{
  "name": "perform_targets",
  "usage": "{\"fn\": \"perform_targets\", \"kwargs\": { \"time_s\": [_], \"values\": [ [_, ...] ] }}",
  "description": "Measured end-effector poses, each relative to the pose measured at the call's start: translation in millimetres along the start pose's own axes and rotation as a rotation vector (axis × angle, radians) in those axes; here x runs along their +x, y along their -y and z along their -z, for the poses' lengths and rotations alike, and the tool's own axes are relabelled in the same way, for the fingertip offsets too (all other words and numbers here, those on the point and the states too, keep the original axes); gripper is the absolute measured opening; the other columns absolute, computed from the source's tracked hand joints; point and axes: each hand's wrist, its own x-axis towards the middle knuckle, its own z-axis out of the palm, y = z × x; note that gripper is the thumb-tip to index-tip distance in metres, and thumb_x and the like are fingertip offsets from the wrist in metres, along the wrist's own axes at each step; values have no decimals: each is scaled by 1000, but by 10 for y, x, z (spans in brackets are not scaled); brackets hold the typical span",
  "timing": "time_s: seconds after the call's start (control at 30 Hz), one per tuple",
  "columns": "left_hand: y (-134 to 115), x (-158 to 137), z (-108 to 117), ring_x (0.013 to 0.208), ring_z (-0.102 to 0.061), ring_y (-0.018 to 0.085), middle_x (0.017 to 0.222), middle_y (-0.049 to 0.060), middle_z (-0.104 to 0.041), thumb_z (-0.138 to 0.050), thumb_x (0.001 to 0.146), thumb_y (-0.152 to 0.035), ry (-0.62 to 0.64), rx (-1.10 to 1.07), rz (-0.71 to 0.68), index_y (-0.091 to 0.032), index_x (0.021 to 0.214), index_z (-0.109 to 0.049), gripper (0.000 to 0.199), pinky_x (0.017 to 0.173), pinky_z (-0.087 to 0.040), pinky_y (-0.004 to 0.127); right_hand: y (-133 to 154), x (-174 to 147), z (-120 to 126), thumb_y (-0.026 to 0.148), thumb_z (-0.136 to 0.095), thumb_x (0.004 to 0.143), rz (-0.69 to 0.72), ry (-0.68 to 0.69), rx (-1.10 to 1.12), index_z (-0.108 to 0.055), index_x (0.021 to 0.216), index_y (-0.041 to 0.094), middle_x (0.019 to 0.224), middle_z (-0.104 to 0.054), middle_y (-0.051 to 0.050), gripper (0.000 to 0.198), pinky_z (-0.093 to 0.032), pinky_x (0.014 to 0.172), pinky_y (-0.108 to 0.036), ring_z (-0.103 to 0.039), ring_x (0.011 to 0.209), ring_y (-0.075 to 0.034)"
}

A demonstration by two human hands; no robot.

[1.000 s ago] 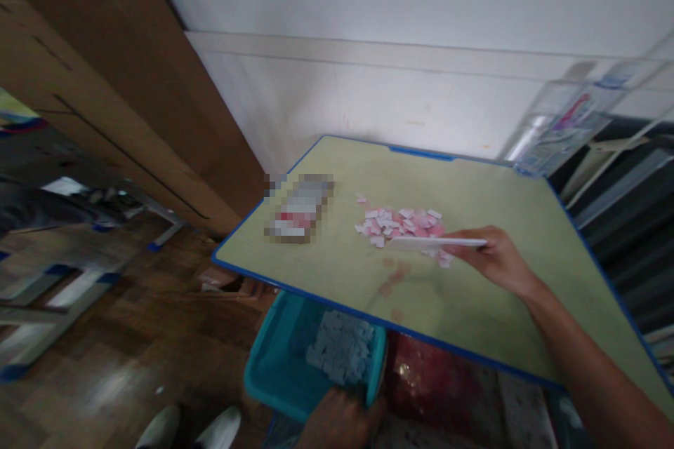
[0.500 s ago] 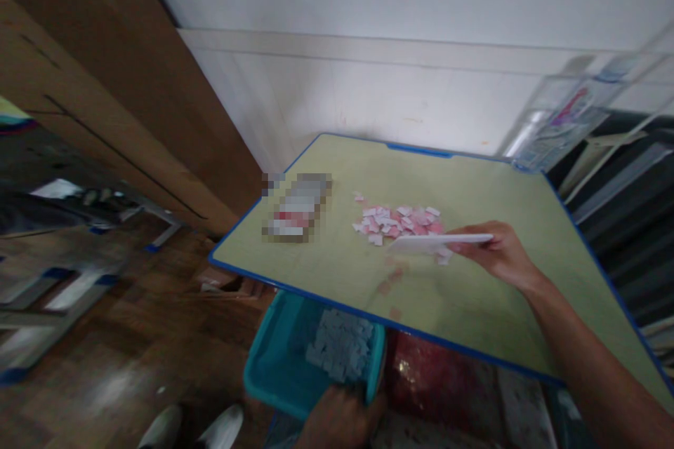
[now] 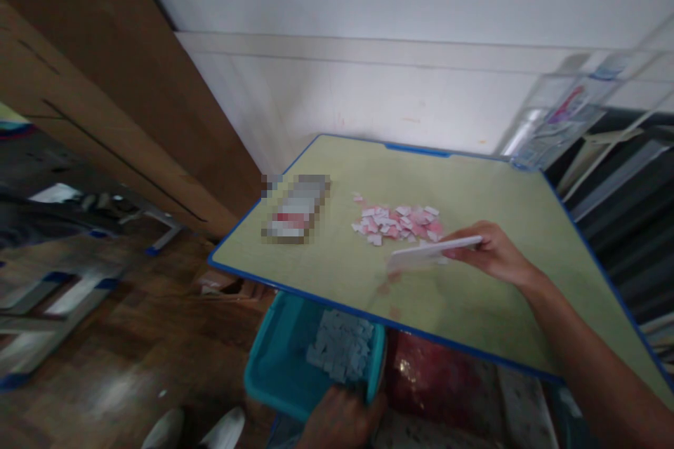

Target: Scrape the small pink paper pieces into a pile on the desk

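My right hand [image 3: 489, 252] is closed on a thin white flat plate [image 3: 421, 251], held nearly edge-on above the table, its lower edge tilted toward the left. Just behind the plate lies a loose pile of small pink and white square pieces [image 3: 397, 220], which it partly hides. At the bottom of the view, my left hand [image 3: 342, 417] grips the near right rim of a teal basin [image 3: 263, 382]. Inside the basin, a heap of similar pale squares [image 3: 340, 345] sits toward the right. The basin is below the table's near edge.
A blue-edged yellow folding table [image 3: 463, 189] stands against the white wall [image 3: 368, 91]. A blurred-out object [image 3: 300, 207] lies on its left side. A clear plastic bottle [image 3: 561, 112] stands at the back right corner. A step ladder [image 3: 57, 309] is at the left.
My right hand has moved slightly left with the white plate, whose left end has dropped lower. My left hand stays on the basin rim.
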Motion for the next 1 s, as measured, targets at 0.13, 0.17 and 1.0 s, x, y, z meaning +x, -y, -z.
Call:
{"fn": "perform_targets", "kwargs": {
  "time_s": [0.13,0.17,1.0],
  "values": [
    [-10,-1,50,53,-54,21,63,3,-57,-58,72,-24,-11,-7,16,-20,100,-50,29,50,-43,29,-30,23,-72,38,-58,69,-34,-157,24,-69,74,13,54,-61,-1,27,-36,39,-19,-50,43,-10],
    [-12,-5,59,54,-54,21,63,3,-57,-57,72,-25,-11,-9,17,-20,99,-50,28,50,-43,29,-34,51,-128,38,-58,69,-29,-178,28,-68,72,13,52,-60,0,27,-36,39,-19,-49,43,-10],
    [-10,11,76,53,-56,22,65,5,-59,-57,74,-24,66,22,-4,-19,109,-47,37,49,-44,29,138,127,-304,19,-54,75,226,165,167,-68,88,19,83,-70,-6,19,-49,70,-27,-64,77,-16]
  ]
}}
